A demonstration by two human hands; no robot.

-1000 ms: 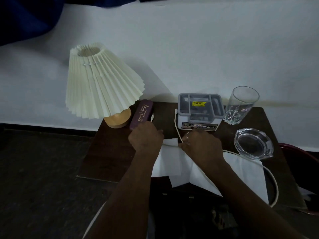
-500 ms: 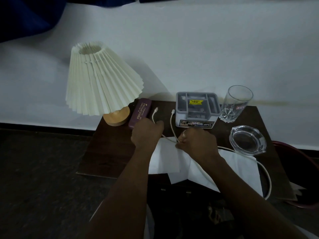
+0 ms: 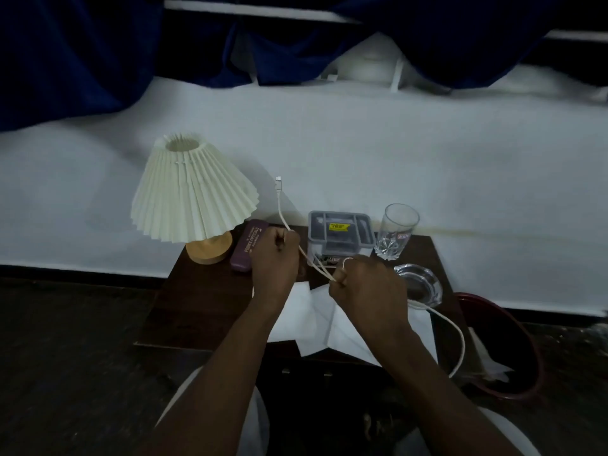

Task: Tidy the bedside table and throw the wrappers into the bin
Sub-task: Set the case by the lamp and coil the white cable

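Both my hands hold a white charging cable (image 3: pixel 460 337) above the dark wooden bedside table (image 3: pixel 204 304). My left hand (image 3: pixel 274 258) grips it near one end, whose plug sticks up toward the wall. My right hand (image 3: pixel 365 284) pinches the doubled cable a little lower and to the right. The rest of the cable loops off the table's right side. White paper sheets (image 3: pixel 316 320) lie on the table under my hands. A red bin (image 3: pixel 513 350) with crumpled white paper in it stands on the floor at the right.
On the table stand a pleated cream lamp (image 3: pixel 190 192) on a wooden base, a purple spectacle case (image 3: pixel 245 248), a grey organiser box (image 3: pixel 339 232), a drinking glass (image 3: pixel 396 232) and a glass ashtray (image 3: pixel 421 284). A white wall is behind, blue curtains above.
Both hands have lifted off the table with the cable. The plug end has risen well above the table and the cable is now doubled between my hands.
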